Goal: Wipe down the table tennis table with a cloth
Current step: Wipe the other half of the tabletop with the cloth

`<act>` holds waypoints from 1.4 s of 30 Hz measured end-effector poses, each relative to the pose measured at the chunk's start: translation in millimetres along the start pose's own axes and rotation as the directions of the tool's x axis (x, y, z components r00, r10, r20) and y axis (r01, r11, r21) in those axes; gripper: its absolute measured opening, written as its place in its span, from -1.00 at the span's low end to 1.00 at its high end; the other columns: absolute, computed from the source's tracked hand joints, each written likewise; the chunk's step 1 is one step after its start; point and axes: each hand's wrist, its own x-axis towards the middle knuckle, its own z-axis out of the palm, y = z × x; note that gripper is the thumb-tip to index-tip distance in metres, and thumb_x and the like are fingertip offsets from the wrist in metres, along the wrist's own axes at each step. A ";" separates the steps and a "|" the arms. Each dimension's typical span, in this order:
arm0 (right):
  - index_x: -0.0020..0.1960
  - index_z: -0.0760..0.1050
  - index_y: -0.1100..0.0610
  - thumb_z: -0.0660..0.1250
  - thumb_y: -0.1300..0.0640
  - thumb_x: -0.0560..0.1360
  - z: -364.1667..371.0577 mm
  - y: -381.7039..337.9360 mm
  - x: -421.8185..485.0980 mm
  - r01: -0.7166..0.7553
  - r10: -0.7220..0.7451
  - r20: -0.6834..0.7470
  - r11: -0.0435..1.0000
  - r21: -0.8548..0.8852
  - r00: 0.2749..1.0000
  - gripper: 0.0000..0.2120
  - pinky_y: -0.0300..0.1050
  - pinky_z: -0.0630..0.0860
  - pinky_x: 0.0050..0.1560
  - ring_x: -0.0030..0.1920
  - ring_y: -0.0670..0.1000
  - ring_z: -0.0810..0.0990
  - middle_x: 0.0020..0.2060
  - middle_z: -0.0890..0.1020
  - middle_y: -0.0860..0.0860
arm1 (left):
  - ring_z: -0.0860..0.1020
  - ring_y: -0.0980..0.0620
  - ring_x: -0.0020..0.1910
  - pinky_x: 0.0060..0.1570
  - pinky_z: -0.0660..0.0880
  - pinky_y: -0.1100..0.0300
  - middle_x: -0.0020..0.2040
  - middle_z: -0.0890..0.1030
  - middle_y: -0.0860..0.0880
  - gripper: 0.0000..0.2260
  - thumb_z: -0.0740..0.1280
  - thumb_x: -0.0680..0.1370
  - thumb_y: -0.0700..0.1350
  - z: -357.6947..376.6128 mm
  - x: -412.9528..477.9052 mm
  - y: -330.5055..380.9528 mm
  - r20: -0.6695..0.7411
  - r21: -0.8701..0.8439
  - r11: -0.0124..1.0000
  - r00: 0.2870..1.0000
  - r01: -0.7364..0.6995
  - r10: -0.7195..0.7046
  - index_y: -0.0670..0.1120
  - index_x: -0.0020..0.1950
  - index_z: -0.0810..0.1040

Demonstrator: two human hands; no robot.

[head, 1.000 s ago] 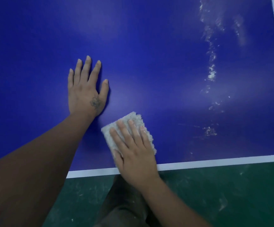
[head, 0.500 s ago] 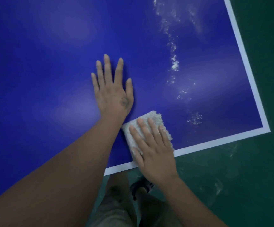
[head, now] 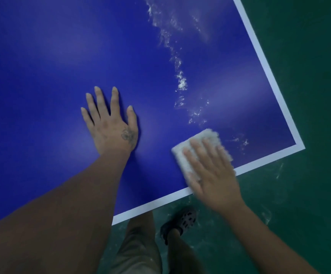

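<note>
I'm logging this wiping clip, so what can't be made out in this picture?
In the head view:
Cloth: its near part is hidden under the right hand; both are smeared by motion blur.
Table tennis table: cut off at the top and left frame edges; the left forearm covers part of its near edge.
Mark on the left hand: too dim to read.

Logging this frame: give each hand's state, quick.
Left hand: open, flat on the table, holding nothing.
Right hand: open, pressing the cloth flat against the table.
</note>
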 end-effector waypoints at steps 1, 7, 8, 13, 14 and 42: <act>0.75 0.12 0.02 0.05 -0.09 0.74 -3.2 20.9 0.4 -0.068 0.067 -0.022 0.998 -0.017 0.997 -0.40 0.35 0.16 0.65 0.73 0.18 0.06 0.74 0.10 0.04 | -0.06 -0.17 0.77 0.72 -0.10 -0.24 0.79 0.01 -0.11 -0.39 -0.01 0.74 0.26 1.6 0.0 0.2 0.001 0.005 1.000 1.000 0.002 -0.002 0.08 0.78 0.10; 0.76 0.02 0.04 -0.01 -0.09 0.71 -18.0 37.2 18.0 -0.503 0.502 -0.046 0.864 0.007 0.863 -0.35 0.31 -0.03 0.70 0.74 0.19 -0.08 0.75 0.00 0.09 | -0.05 -0.16 0.77 0.72 -0.10 -0.23 0.79 0.04 -0.11 -0.40 0.02 0.74 0.26 3.7 -0.2 -0.7 -0.026 -0.025 1.000 1.000 -0.002 0.002 0.08 0.77 0.15; 0.76 0.02 0.04 -0.01 -0.09 0.71 -15.1 23.1 20.5 -0.442 0.442 -0.034 0.897 0.013 0.896 -0.35 0.31 -0.04 0.71 0.74 0.20 -0.08 0.75 0.00 0.09 | -0.05 -0.16 0.77 0.72 -0.10 -0.22 0.79 0.04 -0.10 -0.40 0.02 0.74 0.26 3.8 -0.8 -1.0 -0.028 -0.028 1.000 1.000 0.000 -0.001 0.08 0.77 0.15; 0.75 0.09 -0.02 0.08 -0.11 0.74 -9.0 23.9 13.7 -0.072 0.072 0.016 0.997 0.019 0.997 -0.39 0.31 0.13 0.67 0.74 0.14 0.00 0.75 0.06 0.00 | -0.02 -0.16 0.77 0.72 -0.08 -0.22 0.78 0.07 -0.11 -0.41 0.07 0.74 0.24 2.9 -0.1 -0.3 -0.049 -0.043 0.999 0.999 0.001 -0.003 0.07 0.76 0.19; 0.75 0.09 -0.01 0.07 -0.10 0.73 -11.7 38.7 15.2 -0.125 0.125 0.005 0.992 0.008 0.992 -0.39 0.32 0.13 0.67 0.74 0.15 0.01 0.75 0.07 0.02 | -0.01 -0.17 0.77 0.72 -0.08 -0.23 0.78 0.08 -0.12 -0.41 0.07 0.74 0.24 3.3 0.0 0.1 -0.056 -0.046 0.999 0.998 -0.005 0.002 0.06 0.76 0.20; 0.75 0.11 0.01 0.08 -0.10 0.75 -11.0 15.2 139.7 0.013 -0.013 -0.042 1.000 0.014 0.999 -0.40 0.31 0.10 0.68 0.74 0.19 0.02 0.74 0.10 0.05 | -0.02 -0.18 0.77 0.72 -0.09 -0.23 0.78 0.08 -0.12 -0.41 0.07 0.75 0.22 3.4 1.8 1.7 -0.059 -0.036 0.999 0.998 -0.013 0.010 0.04 0.76 0.20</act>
